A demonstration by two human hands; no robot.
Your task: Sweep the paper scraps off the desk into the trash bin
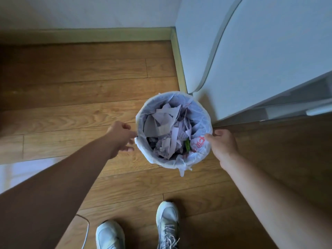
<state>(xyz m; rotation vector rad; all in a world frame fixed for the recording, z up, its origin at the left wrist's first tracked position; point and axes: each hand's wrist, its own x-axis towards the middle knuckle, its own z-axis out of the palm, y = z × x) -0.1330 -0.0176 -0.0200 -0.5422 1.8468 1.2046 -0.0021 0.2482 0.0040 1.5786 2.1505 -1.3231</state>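
Bin [143,112]: on floor [71,78], holding paper scraps [165,123].
Left hand [120,135]: pinching bin rim.
Right hand [222,142]: closed on rim.

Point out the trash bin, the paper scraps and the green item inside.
trash bin [201,112]: head view, bare liner on its upper right rim.
paper scraps [161,124]: head view, big pale sheet in the pile's middle.
green item [187,146]: head view, its middle, low right inside.

Glossy wood floor [71,97]; crinkled plastic liner [199,151]; paper scraps [165,123].
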